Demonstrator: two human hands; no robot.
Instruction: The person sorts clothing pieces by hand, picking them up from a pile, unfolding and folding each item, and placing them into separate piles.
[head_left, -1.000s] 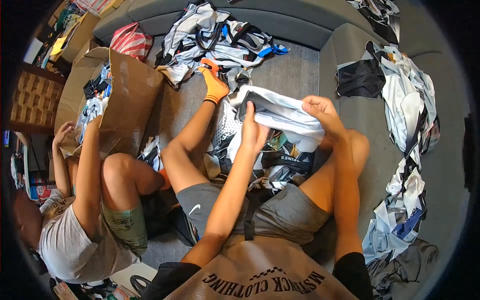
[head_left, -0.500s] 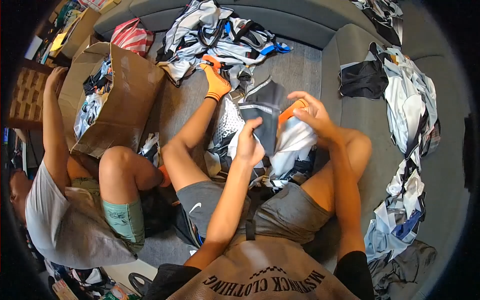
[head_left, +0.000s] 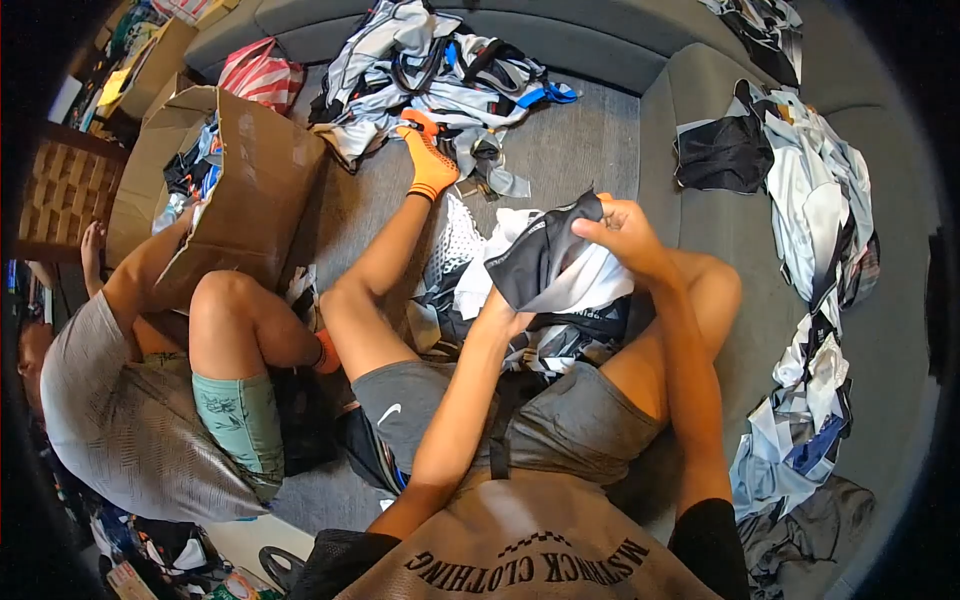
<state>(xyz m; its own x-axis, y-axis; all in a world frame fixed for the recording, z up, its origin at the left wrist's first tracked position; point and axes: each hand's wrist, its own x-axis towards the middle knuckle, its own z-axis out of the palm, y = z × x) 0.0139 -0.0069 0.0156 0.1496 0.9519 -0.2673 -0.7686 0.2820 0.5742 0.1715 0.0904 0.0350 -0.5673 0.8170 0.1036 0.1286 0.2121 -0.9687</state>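
Note:
A black-and-white fabric piece [head_left: 545,255] with a printed white band is spread between my hands above my lap. My right hand [head_left: 632,240] is closed at its upper right corner, thumb pressed toward the fingers. A bit of an orange tool [head_left: 606,197] shows at those fingers; most of it is hidden. My left hand [head_left: 508,312] is under the piece at its lower left, where the cloth covers most of the fingers. Below lies a heap of black, white and grey fabric scraps [head_left: 575,340] between my legs, with white dotted mesh [head_left: 455,245] at its left.
A co-worker [head_left: 140,400] sits at the left, one hand inside a cardboard box [head_left: 255,190] of fabric pieces. A large garment pile [head_left: 430,75] lies on the floor ahead. More pieces [head_left: 810,210] hang along the grey sofa [head_left: 890,330] at right. A red-striped bag [head_left: 262,75] stands behind the box.
The fabric piece has been turned and spread, and my left hand has gone beneath it. Less of the orange tool shows at my right hand. The co-worker's arm has lowered into the box.

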